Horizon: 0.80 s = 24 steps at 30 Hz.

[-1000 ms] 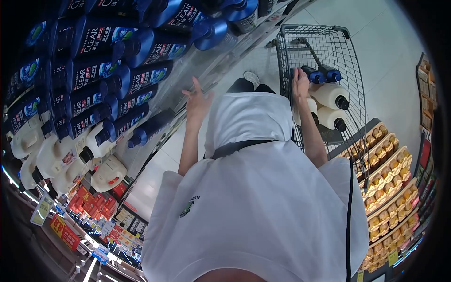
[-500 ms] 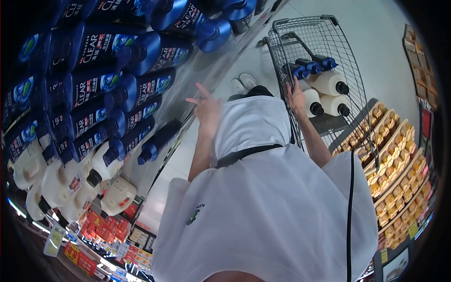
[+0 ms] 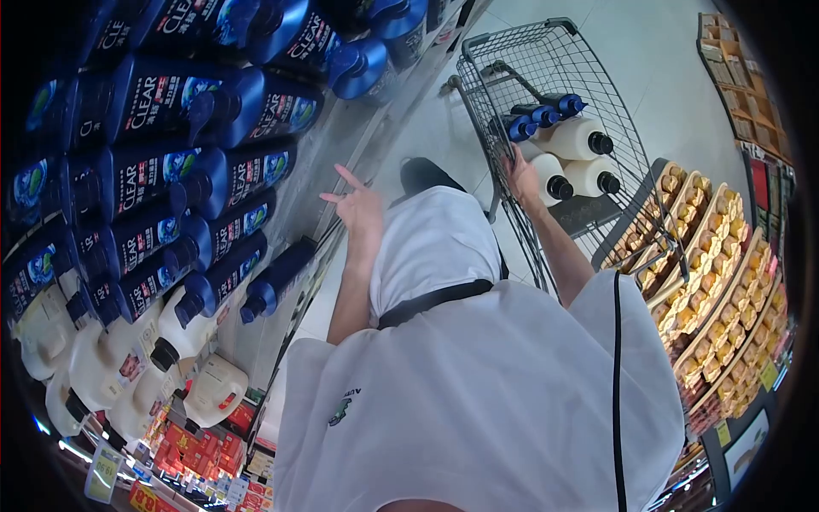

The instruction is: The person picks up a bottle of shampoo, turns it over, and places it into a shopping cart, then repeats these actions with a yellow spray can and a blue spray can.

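My left hand [image 3: 358, 207] is raised beside the shelf [image 3: 317, 162] with two fingers stretched out and apart; nothing is in it. Close by, rows of dark blue CLEAR shampoo pump bottles [image 3: 136, 183] fill the shelf, and a single one [image 3: 277, 277] lies nearest the shelf edge. My right hand [image 3: 522, 179] is on the near side of a wire shopping cart [image 3: 589, 64], its fingers curled at the side rail. Inside the cart are several blue pump bottles [image 3: 537, 115] and white jugs with black caps [image 3: 587, 177], right by that hand.
White detergent jugs [image 3: 98, 367] line the shelf beyond the shampoo. Egg trays [image 3: 708, 273] rise in tiers to the right of the cart. Red boxes [image 3: 192, 448] and price tags [image 3: 102, 469] show at the lower left. A wooden rack [image 3: 742, 85] stands at upper right.
The view has shifted, so the cart and my right hand sit further left in it. My right fingers look more bent at the cart's side. My left hand stays raised and empty.
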Available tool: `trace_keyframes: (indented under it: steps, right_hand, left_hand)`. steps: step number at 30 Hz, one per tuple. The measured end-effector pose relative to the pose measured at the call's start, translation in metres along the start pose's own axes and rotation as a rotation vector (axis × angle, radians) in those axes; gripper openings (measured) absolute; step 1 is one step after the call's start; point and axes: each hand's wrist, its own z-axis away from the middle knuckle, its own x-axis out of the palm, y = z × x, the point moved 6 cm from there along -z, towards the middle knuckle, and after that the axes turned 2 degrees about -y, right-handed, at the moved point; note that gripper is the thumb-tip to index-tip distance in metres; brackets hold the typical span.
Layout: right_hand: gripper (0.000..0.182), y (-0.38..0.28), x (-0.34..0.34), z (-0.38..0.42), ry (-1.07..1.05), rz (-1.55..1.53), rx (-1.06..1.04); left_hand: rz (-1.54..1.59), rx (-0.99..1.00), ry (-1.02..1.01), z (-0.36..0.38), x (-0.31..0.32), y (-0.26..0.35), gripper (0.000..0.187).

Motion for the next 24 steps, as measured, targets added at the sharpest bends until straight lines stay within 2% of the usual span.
trace_keyframes:
  steps: [2,5,8,11,14,18,24]
  right_hand:
    - [0.046,-0.001,-0.002,0.002,-0.037,0.016,0.031]
    - [0.044,-0.002,-0.003,0.002,-0.068,0.02,0.058]
    - [0.045,-0.002,-0.005,0.0,-0.073,0.003,0.057]
    - [0.045,-0.002,-0.006,-0.003,-0.084,-0.016,0.069]
    - [0.045,0.003,-0.008,-0.007,-0.08,-0.012,0.076]
    - [0.045,0.007,-0.008,-0.021,-0.052,0.001,0.074]
    - [0.05,0.008,-0.023,-0.036,-0.053,-0.033,0.098]
  left_hand:
    - [0.0,-0.026,-0.083,-0.006,0.012,-0.004,0.102]
    - [-0.169,-0.029,-0.029,-0.018,0.031,-0.014,0.104]
    - [-0.371,-0.034,-0.076,-0.021,0.044,-0.019,0.102]
    - [-0.45,0.015,-0.001,-0.018,0.041,-0.018,0.1]
    - [-0.564,-0.029,-0.013,-0.013,0.032,-0.009,0.098]
    - [-0.534,-0.021,0.075,-0.021,0.039,-0.016,0.097]
    - [-0.518,-0.044,0.02,-0.02,0.04,-0.016,0.095]
